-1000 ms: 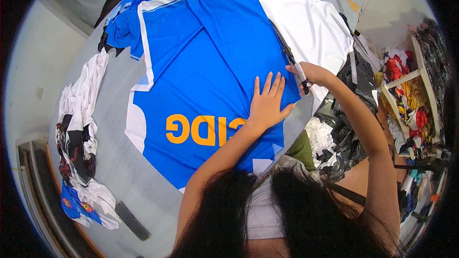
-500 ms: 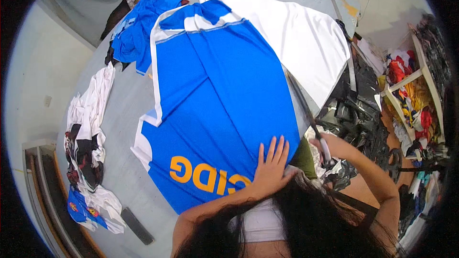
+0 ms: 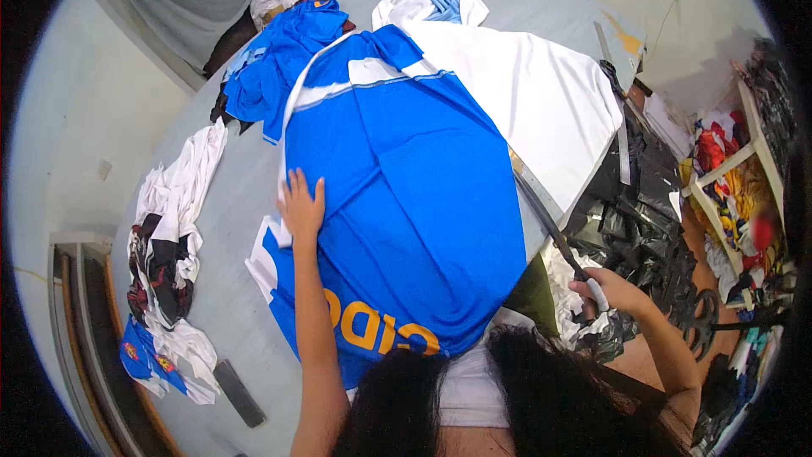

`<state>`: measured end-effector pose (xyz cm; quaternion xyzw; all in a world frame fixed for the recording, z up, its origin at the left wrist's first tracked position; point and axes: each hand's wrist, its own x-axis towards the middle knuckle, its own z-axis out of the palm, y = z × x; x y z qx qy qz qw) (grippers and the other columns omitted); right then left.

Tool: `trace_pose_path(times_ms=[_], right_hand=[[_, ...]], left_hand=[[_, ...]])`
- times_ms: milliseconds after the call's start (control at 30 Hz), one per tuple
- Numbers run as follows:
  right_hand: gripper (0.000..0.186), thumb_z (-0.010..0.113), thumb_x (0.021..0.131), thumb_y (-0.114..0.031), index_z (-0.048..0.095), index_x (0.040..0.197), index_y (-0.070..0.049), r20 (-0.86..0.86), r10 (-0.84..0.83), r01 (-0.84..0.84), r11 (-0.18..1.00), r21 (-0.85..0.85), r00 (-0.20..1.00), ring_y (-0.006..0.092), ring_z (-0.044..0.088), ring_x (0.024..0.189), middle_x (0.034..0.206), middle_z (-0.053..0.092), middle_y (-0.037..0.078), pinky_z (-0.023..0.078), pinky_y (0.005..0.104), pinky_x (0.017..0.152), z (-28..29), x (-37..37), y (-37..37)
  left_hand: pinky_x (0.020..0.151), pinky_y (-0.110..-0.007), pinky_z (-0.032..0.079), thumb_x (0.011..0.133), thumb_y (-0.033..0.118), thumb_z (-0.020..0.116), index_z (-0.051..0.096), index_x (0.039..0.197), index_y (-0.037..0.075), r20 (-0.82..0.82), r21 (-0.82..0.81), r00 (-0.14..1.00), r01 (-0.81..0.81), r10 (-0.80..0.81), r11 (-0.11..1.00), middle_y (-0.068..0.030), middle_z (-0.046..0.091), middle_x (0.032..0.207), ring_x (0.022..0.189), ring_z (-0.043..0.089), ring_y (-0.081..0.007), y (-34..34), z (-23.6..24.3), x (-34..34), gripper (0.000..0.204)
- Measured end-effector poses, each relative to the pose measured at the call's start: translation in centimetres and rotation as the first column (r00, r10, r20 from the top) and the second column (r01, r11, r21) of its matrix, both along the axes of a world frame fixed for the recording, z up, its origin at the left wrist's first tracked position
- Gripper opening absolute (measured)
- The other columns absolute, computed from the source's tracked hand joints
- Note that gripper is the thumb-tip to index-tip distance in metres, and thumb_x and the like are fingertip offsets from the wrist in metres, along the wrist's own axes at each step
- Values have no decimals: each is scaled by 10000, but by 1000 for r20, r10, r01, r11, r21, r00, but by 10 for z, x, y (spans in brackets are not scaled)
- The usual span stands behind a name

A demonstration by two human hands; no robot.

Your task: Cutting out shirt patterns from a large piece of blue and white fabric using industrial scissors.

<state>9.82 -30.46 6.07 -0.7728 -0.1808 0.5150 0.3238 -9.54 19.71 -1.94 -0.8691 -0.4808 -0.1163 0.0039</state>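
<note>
A big blue cloth with white edging and yellow lettering lies spread over the grey table in front of me, creased in places. My left hand rests on its left edge, fingers stretched and apart. My right hand is closed round the pale grip of a long dark bar, whose exact kind I cannot make out. The bar slants from my hand up along the cloth's right edge. Behind and to the right, a white cloth spreads out, partly under the blue one.
Blue garments are heaped at the far left. White and dark clothing and a dark flat block lie along the table's left side. To the right are black plastic bags and a wooden rack with colourful cloth.
My left hand has moved from the cloth's near right part to its left edge. The right hand still grips the bar, now a little lower. The view has shifted slightly.
</note>
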Motion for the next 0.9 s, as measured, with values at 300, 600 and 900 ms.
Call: trace_pose_path(times_ms=[300,600,900], right_hand=[[371,579,855,-365,524,881,1,-117,55,-50,998,44,992,102,530,492,589,508,13,439,247,462,-1,3,-13],[397,587,843,-394,518,883,-4,-143,-16,26,998,63,990,108,541,495,609,517,22,446,251,458,-6,5,-16],[431,526,885,-369,498,934,58,-99,61,-64,997,-33,993,166,594,544,623,534,71,472,271,488,31,35,5]], left_hand=[[1006,-620,117,889,518,324,274,1370,58,-55,-70,836,-549,546,833,-105,232,1443,1339,169,-304,-35,7,-132,668],[966,-447,322,835,150,484,536,1113,15,280,169,686,654,-672,738,-172,499,1198,1158,428,-330,-106,40,45,314],[1032,-444,236,864,336,463,459,1234,20,260,62,421,891,-869,450,-140,414,1318,1264,330,-259,-279,12,78,487]])
